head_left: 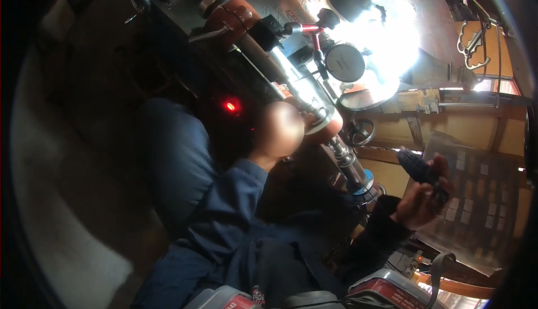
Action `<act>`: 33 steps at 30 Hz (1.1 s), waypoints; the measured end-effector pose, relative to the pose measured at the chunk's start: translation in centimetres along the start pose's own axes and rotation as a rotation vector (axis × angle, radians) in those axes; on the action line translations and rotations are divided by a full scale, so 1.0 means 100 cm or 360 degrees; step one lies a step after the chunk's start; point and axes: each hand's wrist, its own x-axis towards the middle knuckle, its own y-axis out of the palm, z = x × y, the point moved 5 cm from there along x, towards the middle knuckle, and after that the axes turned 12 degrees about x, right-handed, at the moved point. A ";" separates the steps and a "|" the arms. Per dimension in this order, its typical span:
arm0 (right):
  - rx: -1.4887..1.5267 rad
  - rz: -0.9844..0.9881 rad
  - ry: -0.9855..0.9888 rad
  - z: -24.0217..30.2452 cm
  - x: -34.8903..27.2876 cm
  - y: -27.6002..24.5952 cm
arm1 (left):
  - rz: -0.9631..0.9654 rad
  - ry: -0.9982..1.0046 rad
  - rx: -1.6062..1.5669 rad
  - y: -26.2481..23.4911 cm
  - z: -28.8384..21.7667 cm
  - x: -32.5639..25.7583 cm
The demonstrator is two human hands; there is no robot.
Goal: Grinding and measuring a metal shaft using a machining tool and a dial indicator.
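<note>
My left hand [268, 155] is raised at the near side of a machine, close to a metal bar [258, 57] held between orange-red supports [232, 22]. A blurred patch covers its fingers, so their pose and any hold are hidden. Out to the right, my right hand [421, 203] is closed on a dark blue ribbed object [413, 165] shaped like a handle, clear of the machine. Its lower end is dark among the fingers. Above the bar a round dial indicator [344, 62] hangs from a red jointed arm [305, 28].
A lamp's glare [392, 40] washes out the area behind the dial. A handwheel [360, 133] and a stepped shaft with a blue collar [361, 181] stand right of my left hand. A red light [230, 107] glows on the dark machine side. Red-and-grey boxes [386, 292] line the lower edge.
</note>
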 end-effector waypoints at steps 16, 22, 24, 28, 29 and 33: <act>0.0088 0.0469 0.0197 -0.028 0.015 0.189 | 0.0019 -0.0007 0.0036 0.002 0.013 0.003; -0.0138 0.0545 0.0092 -0.036 0.012 0.202 | -0.0072 0.0025 0.0194 -0.002 0.006 0.003; 0.0134 0.0308 0.0056 -0.030 0.012 0.199 | -0.0035 0.0006 0.0154 -0.001 0.006 0.003; 0.0413 0.0000 -0.0185 -0.010 0.008 0.197 | -0.0048 0.0059 0.0214 -0.001 0.013 0.002; -0.0084 0.0279 -0.0101 -0.020 0.005 0.202 | -0.0046 0.0066 0.0214 -0.002 0.011 0.002; -0.0105 0.0388 -0.0026 -0.012 0.008 0.210 | -0.0067 0.0027 0.0244 -0.006 0.011 0.003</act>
